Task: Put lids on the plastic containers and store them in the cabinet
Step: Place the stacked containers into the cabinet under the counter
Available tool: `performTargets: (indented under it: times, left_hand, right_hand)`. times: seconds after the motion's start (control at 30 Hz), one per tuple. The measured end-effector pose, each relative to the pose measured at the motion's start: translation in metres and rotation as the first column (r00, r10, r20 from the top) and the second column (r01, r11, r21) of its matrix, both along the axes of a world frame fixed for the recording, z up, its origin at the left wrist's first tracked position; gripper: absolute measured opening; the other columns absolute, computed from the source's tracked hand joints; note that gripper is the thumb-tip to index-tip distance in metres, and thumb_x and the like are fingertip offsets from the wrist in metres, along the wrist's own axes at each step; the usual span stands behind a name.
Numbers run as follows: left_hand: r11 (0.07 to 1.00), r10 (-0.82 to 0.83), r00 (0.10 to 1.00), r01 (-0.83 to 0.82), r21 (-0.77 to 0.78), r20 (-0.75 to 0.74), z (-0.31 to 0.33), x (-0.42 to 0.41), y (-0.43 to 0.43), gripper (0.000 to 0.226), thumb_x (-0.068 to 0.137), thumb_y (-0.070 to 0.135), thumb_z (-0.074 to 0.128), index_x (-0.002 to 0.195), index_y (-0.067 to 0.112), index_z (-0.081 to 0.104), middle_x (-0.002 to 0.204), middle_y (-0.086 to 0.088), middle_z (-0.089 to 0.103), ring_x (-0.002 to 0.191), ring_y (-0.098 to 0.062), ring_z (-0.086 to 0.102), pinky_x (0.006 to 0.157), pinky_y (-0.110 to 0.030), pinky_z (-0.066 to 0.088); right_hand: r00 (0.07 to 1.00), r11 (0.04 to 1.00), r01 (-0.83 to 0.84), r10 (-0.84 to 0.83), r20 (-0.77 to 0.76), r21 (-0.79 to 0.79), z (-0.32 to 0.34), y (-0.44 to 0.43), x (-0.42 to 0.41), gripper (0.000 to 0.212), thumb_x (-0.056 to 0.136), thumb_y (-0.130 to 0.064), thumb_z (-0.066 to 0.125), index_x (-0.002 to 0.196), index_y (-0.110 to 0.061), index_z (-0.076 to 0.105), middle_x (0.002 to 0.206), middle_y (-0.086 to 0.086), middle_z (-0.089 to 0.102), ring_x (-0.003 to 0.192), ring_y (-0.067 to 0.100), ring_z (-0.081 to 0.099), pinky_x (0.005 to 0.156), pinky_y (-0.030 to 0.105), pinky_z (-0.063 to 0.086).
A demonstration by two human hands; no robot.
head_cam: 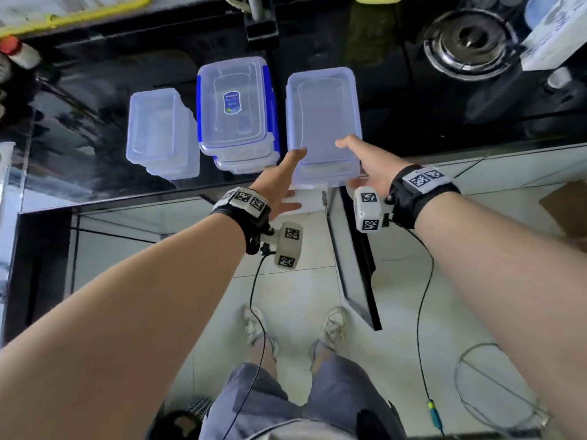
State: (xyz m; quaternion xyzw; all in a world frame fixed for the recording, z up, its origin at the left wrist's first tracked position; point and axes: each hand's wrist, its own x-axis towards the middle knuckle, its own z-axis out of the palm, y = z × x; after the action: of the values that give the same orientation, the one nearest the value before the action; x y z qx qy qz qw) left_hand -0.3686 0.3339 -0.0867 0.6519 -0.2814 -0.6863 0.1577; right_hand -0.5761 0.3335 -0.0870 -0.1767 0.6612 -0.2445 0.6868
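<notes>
Fingers (297, 154) of the left hand (279, 182) are stretched out flat along the left near corner of the clear lidded container (324, 122), and the right hand (365, 160) mirrors it on the other side with its thumb lying on the lid — so both hands are spread open and pressed against the box from either side rather than curled around anything. Looks like a two-handed squeeze-lift, which makes sense for a wide, slippery tub. Can't see the lower fingers on either hand, they're tucked under or behind the box, so how much they wrap underneath is anyone's guess.

That container sits at the near edge of the glossy black table (95, 138), overhanging it a bit, right above the open cabinet door (355, 258). My read is it's been pulled to the edge on purpose, since the cabinet is straight below.

Just left of it is the blue-clipped container (235, 106), lid on, stacked on what seems to be another tub. Further left there's a smaller clear container (158, 131), also lidded as far as I can tell, and also on top of something similar.

So the lidding part looks mostly done — storing is what's left. Gas burner (470, 39) is off to the right, well clear of everything.
</notes>
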Motion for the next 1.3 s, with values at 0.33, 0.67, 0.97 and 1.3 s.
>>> performTargets:
  times: [0.33,0.67,0.97,1.3]
  left_hand:
    - [0.994,-0.11,0.993,0.109,-0.005,-0.04,-0.031,0.001,0.012,0.107,0.059,0.069,0.088,0.149,0.033,0.044,0.149,0.003,0.049,0.117,-0.032,0.068,0.086,-0.044,0.065]
    - [0.915,-0.403,0.906,0.396,0.08,0.132,-0.058,0.109,0.102,0.103,0.063,0.052,0.088,0.145,0.019,0.036,0.146,-0.002,0.052,0.13,-0.023,0.057,0.108,-0.051,0.052]
    - [0.921,-0.379,0.92,0.365,0.134,0.101,-0.123,0.153,0.129,0.015,0.103,0.035,0.056,0.113,0.029,0.065,0.125,-0.003,0.053,0.104,-0.017,0.06,0.08,-0.028,0.062]
    - [0.937,-0.344,0.912,0.319,0.141,0.225,-0.241,0.165,0.1,0.04,0.082,0.074,0.054,0.089,0.035,0.061,0.141,-0.016,0.061,0.074,-0.014,0.071,0.062,-0.022,0.061]
  right_hand:
    - [0.981,0.98,-0.19,0.188,0.036,0.054,-0.01,0.047,-0.017,0.047,0.091,-0.038,0.08,0.13,-0.016,0.068,0.141,0.013,0.053,0.102,0.028,0.062,0.108,0.053,0.056]
    - [0.708,0.686,-0.703,0.701,0.091,0.187,-0.053,0.102,0.058,0.062,0.075,-0.036,0.093,0.127,-0.01,0.071,0.147,0.015,0.061,0.12,0.028,0.065,0.121,0.052,0.044]
    - [0.648,0.621,-0.749,0.759,0.06,0.23,-0.112,0.115,0.118,0.063,0.073,-0.077,0.078,0.118,-0.033,0.072,0.159,0.013,0.05,0.139,0.027,0.056,0.126,0.059,0.027]
    - [0.959,0.961,-0.258,0.267,-0.09,0.101,-0.233,0.132,0.154,0.128,0.055,-0.091,0.073,0.151,-0.008,0.051,0.14,0.004,0.057,0.114,0.018,0.068,0.104,0.034,0.059]
